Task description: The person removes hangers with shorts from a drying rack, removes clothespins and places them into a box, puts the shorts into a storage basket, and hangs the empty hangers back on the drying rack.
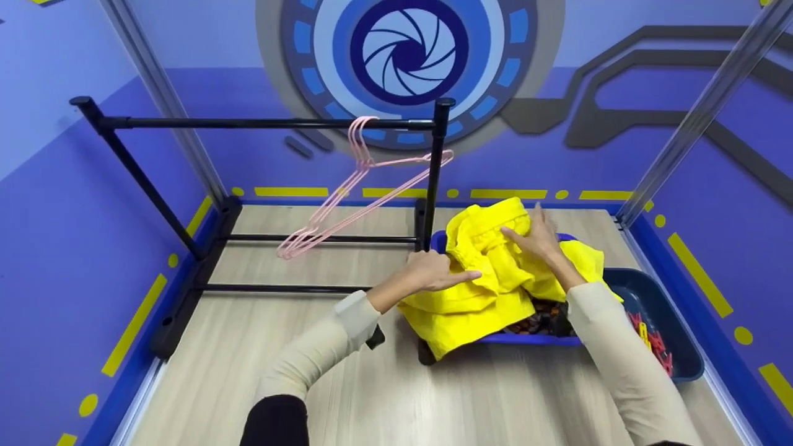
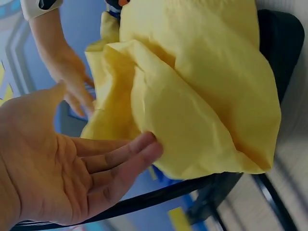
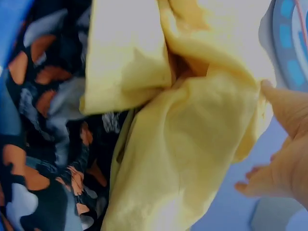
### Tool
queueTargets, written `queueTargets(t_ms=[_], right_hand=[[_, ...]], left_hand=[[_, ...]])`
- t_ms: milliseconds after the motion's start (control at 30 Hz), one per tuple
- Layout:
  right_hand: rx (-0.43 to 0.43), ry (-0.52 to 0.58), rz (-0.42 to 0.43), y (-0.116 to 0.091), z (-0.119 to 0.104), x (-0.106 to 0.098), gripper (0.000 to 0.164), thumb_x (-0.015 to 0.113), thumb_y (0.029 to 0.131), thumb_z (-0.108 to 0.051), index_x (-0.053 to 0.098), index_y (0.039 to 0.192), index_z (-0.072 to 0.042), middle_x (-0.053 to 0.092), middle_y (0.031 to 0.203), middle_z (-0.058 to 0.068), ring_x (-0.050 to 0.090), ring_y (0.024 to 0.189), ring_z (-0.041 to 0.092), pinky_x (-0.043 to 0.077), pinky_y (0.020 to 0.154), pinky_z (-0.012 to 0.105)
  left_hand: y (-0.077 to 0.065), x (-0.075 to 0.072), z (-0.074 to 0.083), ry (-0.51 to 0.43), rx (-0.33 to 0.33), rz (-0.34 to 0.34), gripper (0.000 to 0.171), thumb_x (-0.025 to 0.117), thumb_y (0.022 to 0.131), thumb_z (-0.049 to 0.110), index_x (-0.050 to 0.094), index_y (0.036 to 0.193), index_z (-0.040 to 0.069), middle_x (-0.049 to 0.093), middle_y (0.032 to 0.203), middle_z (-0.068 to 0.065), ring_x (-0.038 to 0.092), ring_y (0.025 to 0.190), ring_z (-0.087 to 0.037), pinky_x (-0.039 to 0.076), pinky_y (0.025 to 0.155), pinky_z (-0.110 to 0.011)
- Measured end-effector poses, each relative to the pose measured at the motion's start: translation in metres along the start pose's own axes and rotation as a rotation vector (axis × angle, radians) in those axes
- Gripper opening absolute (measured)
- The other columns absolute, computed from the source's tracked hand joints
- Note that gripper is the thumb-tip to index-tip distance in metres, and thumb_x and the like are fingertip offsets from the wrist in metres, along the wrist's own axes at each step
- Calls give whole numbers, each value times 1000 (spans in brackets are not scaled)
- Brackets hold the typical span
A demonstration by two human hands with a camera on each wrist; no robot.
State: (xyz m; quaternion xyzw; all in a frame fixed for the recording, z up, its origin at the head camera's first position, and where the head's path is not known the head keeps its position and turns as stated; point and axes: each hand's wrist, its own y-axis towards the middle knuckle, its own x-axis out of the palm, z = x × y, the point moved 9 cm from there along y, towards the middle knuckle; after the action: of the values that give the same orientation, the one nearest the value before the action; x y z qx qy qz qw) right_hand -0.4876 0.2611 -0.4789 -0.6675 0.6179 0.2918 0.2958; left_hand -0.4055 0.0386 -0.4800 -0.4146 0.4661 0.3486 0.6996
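A crumpled yellow garment (image 1: 489, 297) with a gathered band lies heaped over a blue basket (image 1: 533, 340), one part draping past its front edge. My left hand (image 1: 430, 271) is at the garment's left side, thumb pointing right; in the left wrist view its fingers (image 2: 120, 166) are fairly straight against the cloth. My right hand (image 1: 538, 238) is at the raised far end of the garment. In the right wrist view its thumb touches the cloth while the other fingers (image 3: 255, 185) stand apart from it. Dark cloth patterned in orange and grey (image 3: 48, 139) shows beneath.
A black rack (image 1: 272, 124) stands to the left, with several pink hangers (image 1: 328, 229) on its top bar. On the right, partly behind my right sleeve, is a dark bin (image 1: 687, 365) holding red and yellow clothespins (image 1: 660, 347). Printed walls enclose the wood-look surface.
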Motion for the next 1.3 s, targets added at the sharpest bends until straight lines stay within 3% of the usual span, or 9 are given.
queueTargets(t_ms=[167,400,533,633,733,867,1033,1200,1300], right_hand=[[87,144,-53,16,18,12,110,58,98,-56,-9,160,5,7,166,34,12,156,49,17,126,60],[206,256,-97,16,30,3,130,76,88,-50,-21,158,-1,3,168,31,10,157,46,19,126,57],[208,347,-176,12,33,0,107,79,87,-46,18,161,1,32,161,27,39,146,41,37,120,49],[184,367,-260,6,34,2,78,74,90,-51,45,145,-4,61,128,14,62,113,26,54,99,36],[130,319,-281,-1,30,-6,58,66,95,-54,54,127,-7,61,98,0,60,86,14,53,79,27],[-12,223,-155,-7,15,-39,37,62,101,-40,57,103,-4,53,77,-4,51,67,9,46,64,25],[-140,43,89,-15,-4,-92,38,58,103,-36,52,79,-7,47,65,0,47,58,15,41,55,29],[-172,-121,148,-27,-31,-129,43,49,107,-40,56,93,0,56,82,19,53,77,35,45,73,46],[-149,-171,106,-34,-52,-143,47,44,108,-42,56,104,2,57,89,23,53,78,35,46,73,48]], left_hand=[[16,16,1,-173,-34,-52,80,29,84,93,54,68,19,37,53,4,37,46,-11,35,51,-27],[27,13,11,-147,-67,35,85,27,82,95,64,80,18,38,56,4,39,48,-11,34,54,-27],[32,7,11,-139,-94,114,71,35,93,82,52,65,19,39,55,4,43,48,-12,35,54,-27],[33,4,7,-158,-105,154,58,43,103,61,45,63,19,43,59,3,49,53,-14,41,56,-29],[34,-2,3,-193,-103,207,44,47,105,42,51,70,15,56,70,-2,60,65,-19,51,62,-35],[30,-26,-5,-216,-100,330,23,51,103,27,67,99,11,73,96,-10,71,86,-28,58,75,-44],[18,-64,-15,-261,-73,479,36,51,102,12,61,136,16,76,105,-17,72,83,-36,59,70,-47],[1,-104,-14,-279,-61,613,34,49,102,9,58,132,20,75,100,-21,73,80,-39,58,63,-49],[-4,-125,-12,-356,-89,614,31,45,104,12,55,132,22,73,101,-21,71,79,-37,57,62,-46]])
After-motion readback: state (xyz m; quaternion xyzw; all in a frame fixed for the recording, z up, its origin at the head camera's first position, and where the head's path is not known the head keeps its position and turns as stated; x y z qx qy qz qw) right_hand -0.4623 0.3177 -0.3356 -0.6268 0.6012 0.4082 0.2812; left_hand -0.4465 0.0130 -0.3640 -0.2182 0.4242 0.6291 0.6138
